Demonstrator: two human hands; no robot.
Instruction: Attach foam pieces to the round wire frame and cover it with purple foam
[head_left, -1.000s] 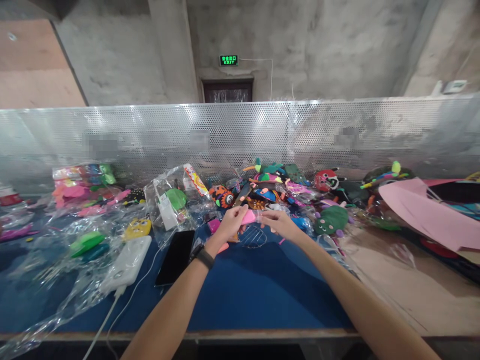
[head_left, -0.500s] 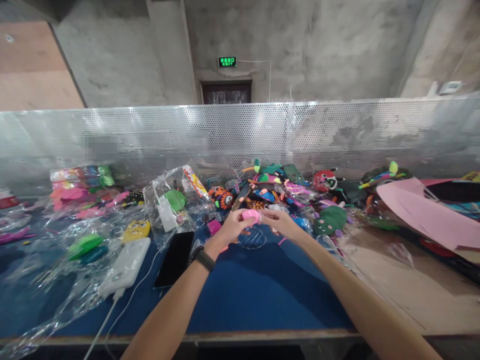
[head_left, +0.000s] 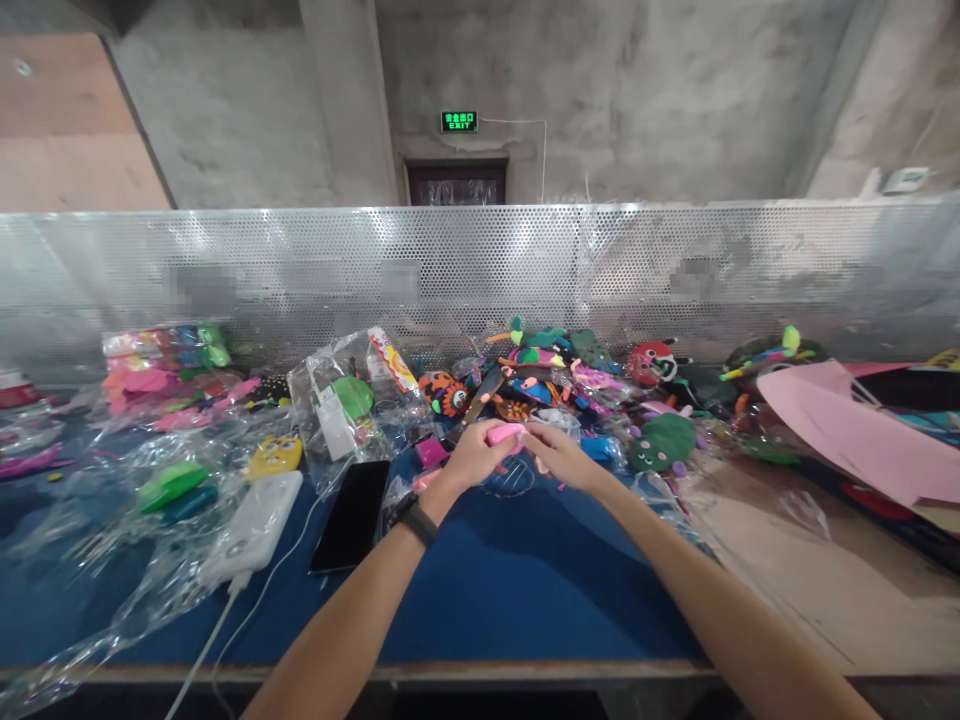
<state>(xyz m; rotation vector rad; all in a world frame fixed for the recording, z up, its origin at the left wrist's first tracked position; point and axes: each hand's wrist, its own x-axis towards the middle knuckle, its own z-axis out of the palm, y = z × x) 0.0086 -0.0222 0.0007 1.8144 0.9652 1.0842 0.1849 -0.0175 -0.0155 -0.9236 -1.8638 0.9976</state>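
My left hand (head_left: 474, 458) grips a small, bright pink lump of modelling clay (head_left: 504, 434) above the table, thumb and fingers closed around it. From the other side, my right hand (head_left: 556, 456) pinches the lump's right end, where a little clear wrapper shows. Just below the hands lies a clear round plastic piece (head_left: 510, 484), partly covered by them. Left of it sit a magenta packet (head_left: 430, 453) and a salmon-pink piece (head_left: 426, 479). A blue packet (head_left: 598, 448) rests beyond my right wrist.
A black phone (head_left: 351, 518) and a cabled white power bank (head_left: 259, 525) lie on the left among clear plastic bags. Colourful clay figures (head_left: 532, 370) are heaped along the perforated metal screen (head_left: 495, 250). A green figure (head_left: 663, 443) and pink sheet (head_left: 862, 425) are at right.
My right fingers have closed in on the pink clay's right end, and the lump is tilted differently. The hands stay nearly in place; the view shifts slightly.
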